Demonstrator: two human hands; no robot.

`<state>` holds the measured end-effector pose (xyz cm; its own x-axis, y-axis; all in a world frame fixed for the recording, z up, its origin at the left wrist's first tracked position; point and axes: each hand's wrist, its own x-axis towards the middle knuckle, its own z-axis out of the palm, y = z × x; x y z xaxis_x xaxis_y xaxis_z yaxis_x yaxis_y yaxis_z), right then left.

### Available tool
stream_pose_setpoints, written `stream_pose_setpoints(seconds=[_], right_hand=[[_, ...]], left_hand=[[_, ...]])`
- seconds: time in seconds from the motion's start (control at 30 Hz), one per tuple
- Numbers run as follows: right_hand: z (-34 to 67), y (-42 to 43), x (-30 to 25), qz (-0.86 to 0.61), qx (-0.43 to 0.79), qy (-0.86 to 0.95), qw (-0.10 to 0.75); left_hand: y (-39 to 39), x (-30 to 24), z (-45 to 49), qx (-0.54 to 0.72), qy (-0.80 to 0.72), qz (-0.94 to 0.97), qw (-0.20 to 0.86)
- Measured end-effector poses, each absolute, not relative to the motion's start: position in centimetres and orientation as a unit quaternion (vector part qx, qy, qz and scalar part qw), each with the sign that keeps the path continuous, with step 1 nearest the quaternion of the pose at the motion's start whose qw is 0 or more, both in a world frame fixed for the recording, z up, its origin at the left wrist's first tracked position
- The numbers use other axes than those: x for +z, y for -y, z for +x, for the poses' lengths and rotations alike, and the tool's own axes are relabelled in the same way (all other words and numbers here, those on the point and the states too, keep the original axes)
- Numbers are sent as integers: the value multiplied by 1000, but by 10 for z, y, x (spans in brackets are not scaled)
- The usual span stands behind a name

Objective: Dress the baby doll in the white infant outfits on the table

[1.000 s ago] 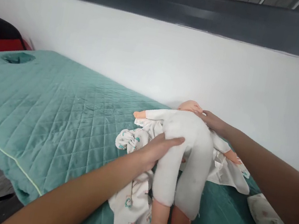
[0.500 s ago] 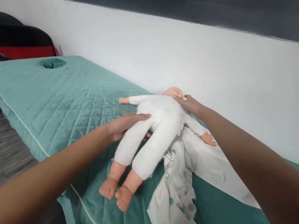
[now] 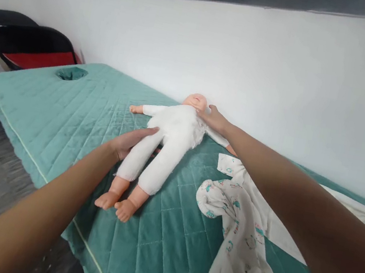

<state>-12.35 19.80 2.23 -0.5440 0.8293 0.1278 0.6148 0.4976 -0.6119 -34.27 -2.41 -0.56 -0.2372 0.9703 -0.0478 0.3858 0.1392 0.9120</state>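
A baby doll (image 3: 173, 128) with a white cloth body lies face up on the green quilted bed cover (image 3: 169, 209), its bare feet toward me and its head by the wall. My left hand (image 3: 132, 141) grips the doll's thigh, thumb on top and fingers passing underneath between the legs. At the doll's neck and shoulder, my right hand (image 3: 213, 118) holds on, most of its fingers hidden behind the doll. To the right of the doll lies a crumpled white baby garment (image 3: 239, 231) with small green and red prints.
A plain white cloth (image 3: 288, 226) stretches along the bed under my right forearm. The bed has a face hole (image 3: 71, 73) at its far left end. Black and red chairs (image 3: 35, 49) stand beyond it. A white wall (image 3: 218, 53) borders the far side.
The doll has moved left with both my hands, away from the printed garment and white cloth, which now lie apart from it. The view has tilted down a little.
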Motion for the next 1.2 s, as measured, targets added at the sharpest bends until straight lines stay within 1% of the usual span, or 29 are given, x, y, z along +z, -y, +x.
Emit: stream_pose_setpoints(seconds=[0.07,0.1,0.13,0.2,0.23,0.3,0.4,0.53,0.6,0.7,0.8,0.87,0.9,0.97,1.03,1.13,1.2], right_hand=[[-89,-197,15,-448,204,854,168],[-65,-195,12,-469,163,858,131],[-37,-190,9,-493,143,850,117],[24,-176,6,-540,102,829,105],[54,-166,6,-563,77,817,99],[108,-142,9,-590,40,803,72],[161,-101,23,-588,1,808,26],[180,-51,55,-527,-24,850,-6],[178,-26,76,-488,-36,872,2],[178,15,112,-431,-44,901,33],[192,65,143,-362,-37,926,103],[211,102,156,-357,-53,924,129],[222,119,161,-361,-63,922,128],[246,152,164,-382,-70,914,116],[269,179,163,-434,-49,892,118],[294,201,156,-542,3,827,153],[304,207,150,-572,32,802,170]], left_hand=[[34,1,-335,375,-736,516,229],[41,6,-325,353,-766,517,146],[49,11,-311,329,-782,526,58],[69,19,-270,278,-756,583,-108],[79,21,-245,243,-705,652,-136],[99,20,-192,182,-622,749,-137],[116,8,-126,128,-517,836,-133],[116,7,-80,102,-494,856,-117],[115,20,-64,137,-493,852,-115],[116,45,-33,241,-467,845,-99],[119,67,5,340,-438,832,-8],[121,79,29,359,-443,820,52],[124,86,39,352,-452,817,65],[130,101,58,323,-468,821,46],[140,119,73,290,-475,831,-9],[157,146,91,254,-482,833,-100],[170,160,100,240,-479,831,-147]])
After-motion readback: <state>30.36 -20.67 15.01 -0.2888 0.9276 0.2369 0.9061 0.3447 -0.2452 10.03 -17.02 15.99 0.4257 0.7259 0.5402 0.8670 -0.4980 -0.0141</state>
